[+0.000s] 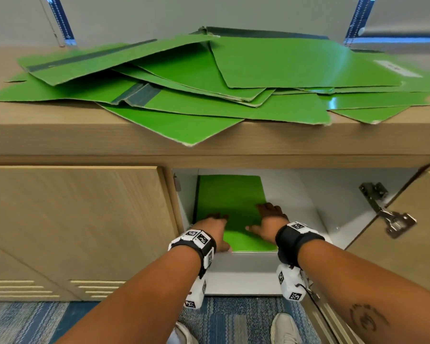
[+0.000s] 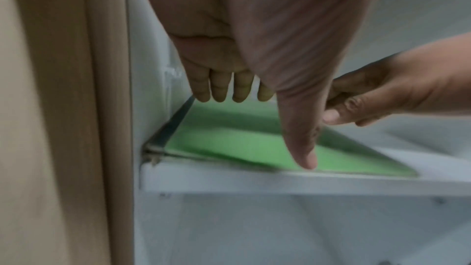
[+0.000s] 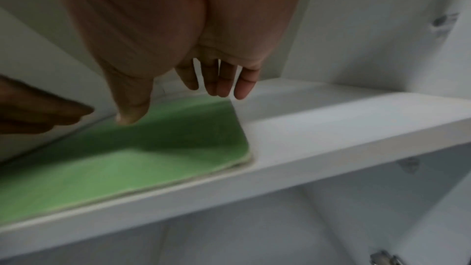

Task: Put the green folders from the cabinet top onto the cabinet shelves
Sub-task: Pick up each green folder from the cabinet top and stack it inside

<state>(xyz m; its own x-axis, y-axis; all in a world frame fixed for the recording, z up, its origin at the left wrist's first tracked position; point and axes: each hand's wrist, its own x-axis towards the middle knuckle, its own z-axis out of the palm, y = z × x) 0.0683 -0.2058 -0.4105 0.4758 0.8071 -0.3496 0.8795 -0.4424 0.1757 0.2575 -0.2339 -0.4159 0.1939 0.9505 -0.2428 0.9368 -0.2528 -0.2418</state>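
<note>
Several green folders (image 1: 209, 78) lie in a loose overlapping heap on the wooden cabinet top (image 1: 47, 130). One green folder (image 1: 230, 202) lies flat on the white upper shelf (image 1: 296, 194) inside the open cabinet, against the left wall. My left hand (image 1: 215, 227) hovers over its near left part, fingers straight and thumb pointing down, holding nothing. My right hand (image 1: 268, 219) is over the folder's right edge with fingers spread and relaxed. In the wrist views the folder (image 2: 229, 144) (image 3: 127, 158) lies on the shelf (image 2: 305, 182) (image 3: 331, 128) below the fingers (image 2: 219, 88) (image 3: 221, 82).
The cabinet's right door (image 1: 407, 244) stands open with a metal hinge (image 1: 387, 212) showing. The left door (image 1: 72, 232) is closed. A lower white compartment (image 2: 280, 229) sits below the shelf. Blue patterned carpet (image 1: 23, 324) and my shoes (image 1: 283, 328) are below.
</note>
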